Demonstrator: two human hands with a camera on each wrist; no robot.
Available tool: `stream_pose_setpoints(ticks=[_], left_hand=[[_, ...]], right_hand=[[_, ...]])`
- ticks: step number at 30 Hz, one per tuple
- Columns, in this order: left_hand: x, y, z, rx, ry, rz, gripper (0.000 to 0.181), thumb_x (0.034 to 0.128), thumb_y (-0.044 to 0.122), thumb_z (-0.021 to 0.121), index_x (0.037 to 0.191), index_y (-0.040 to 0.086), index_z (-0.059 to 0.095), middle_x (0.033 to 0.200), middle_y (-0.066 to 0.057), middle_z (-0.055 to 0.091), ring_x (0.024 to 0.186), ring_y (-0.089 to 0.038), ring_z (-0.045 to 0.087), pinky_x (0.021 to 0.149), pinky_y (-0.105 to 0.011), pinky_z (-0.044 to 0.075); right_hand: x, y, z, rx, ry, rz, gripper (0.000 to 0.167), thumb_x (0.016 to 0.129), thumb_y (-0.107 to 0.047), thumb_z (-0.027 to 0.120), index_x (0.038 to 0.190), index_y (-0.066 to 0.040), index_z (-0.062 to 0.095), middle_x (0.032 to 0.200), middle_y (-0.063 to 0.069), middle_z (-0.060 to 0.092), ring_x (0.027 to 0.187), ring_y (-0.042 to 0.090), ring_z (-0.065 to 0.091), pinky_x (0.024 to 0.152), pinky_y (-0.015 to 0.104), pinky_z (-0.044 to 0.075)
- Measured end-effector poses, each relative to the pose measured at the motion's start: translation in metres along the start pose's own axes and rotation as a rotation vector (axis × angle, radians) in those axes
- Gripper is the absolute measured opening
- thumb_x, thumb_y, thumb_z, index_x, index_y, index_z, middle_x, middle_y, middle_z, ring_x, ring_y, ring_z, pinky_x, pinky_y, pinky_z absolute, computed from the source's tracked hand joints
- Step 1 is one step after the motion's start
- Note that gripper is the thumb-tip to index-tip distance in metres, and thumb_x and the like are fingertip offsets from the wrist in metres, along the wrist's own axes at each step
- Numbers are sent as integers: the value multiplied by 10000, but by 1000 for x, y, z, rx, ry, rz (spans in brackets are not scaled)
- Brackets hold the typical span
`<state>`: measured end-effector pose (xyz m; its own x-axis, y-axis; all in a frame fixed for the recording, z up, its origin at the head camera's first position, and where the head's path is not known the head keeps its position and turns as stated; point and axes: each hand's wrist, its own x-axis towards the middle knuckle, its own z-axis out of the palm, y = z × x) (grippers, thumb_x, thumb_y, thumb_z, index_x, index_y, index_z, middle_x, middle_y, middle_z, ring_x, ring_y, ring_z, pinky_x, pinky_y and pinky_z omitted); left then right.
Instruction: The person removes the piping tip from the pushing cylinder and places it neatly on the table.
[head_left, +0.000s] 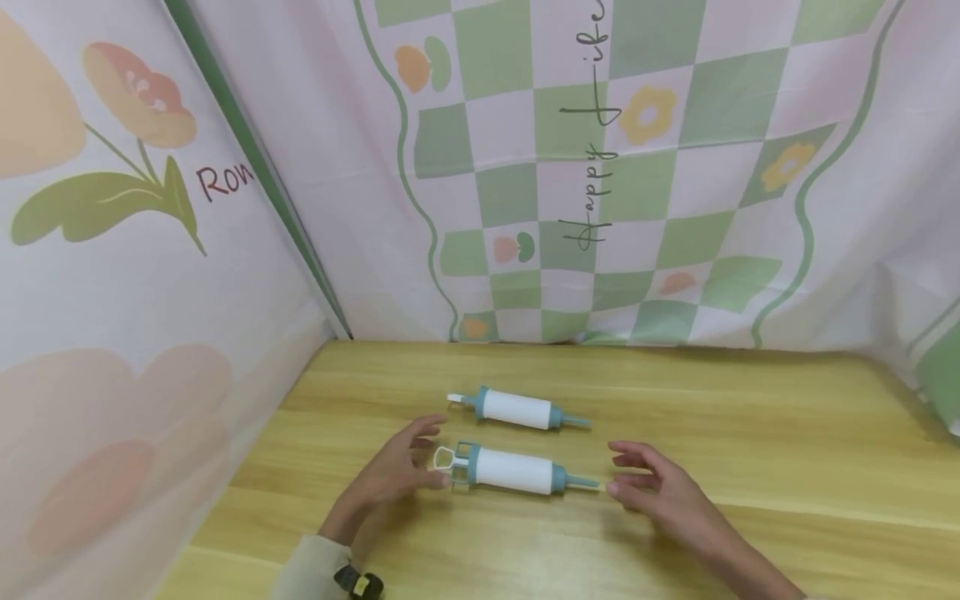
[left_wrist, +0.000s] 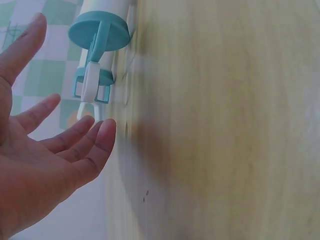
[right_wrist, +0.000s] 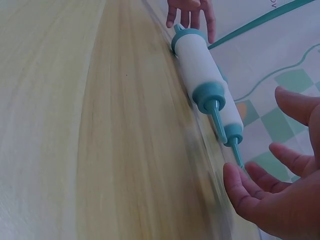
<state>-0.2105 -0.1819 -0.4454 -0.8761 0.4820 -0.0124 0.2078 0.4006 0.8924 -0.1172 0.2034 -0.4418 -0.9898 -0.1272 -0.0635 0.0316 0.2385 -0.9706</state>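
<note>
Two syringe-like tubes lie side by side on the table, each with a white barrel, teal end caps, a thin teal nozzle and a plunger handle. The nearer syringe-like tube (head_left: 513, 471) has its white looped handle at the left; the farther syringe-like tube (head_left: 517, 409) lies just behind it. My left hand (head_left: 401, 467) is beside the nearer tube's handle, fingers spread and loosely bent, gripping nothing. Beside that tube's nozzle tip (right_wrist: 217, 122) is my right hand (head_left: 667, 496), its fingers relaxed and apart. Whether either hand touches the tube, I cannot tell.
The wooden table (head_left: 750, 433) meets a hanging cloth (head_left: 660, 183) with green checks and flowers at the back. A flower-printed cloth (head_left: 112, 292) hangs along the left side. A dark watch-like band (head_left: 360, 582) sits at the left sleeve.
</note>
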Motion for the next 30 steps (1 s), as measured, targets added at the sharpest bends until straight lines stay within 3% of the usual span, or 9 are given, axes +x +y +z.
stream_pose_setpoints(ticks=[11,20,30], left_hand=[[4,0,-1,2,-22,23,904,777,182,866,1520,66,364,1459,-272,408,1282,-445,454,1004,-537,450],[4,-4,0,19,21,-42,880,759,181,874,1495,66,406,1386,-240,489,1241,-436,499,1013,-571,425],[11,-7,8,25,0,-9,842,798,225,849,1493,57,404,1380,-226,509,1244,-421,502,1023,-560,419]], right_hand=[[1,-2,4,-21,16,3,618,922,-188,730,1449,-33,448,1410,267,462,1216,416,544,869,345,546],[1,-2,11,-1,20,48,631,916,-195,741,1450,-24,451,1422,272,453,1215,412,551,839,324,561],[5,-1,16,-2,31,77,638,909,-203,754,1446,-24,460,1416,265,458,1204,399,565,854,356,559]])
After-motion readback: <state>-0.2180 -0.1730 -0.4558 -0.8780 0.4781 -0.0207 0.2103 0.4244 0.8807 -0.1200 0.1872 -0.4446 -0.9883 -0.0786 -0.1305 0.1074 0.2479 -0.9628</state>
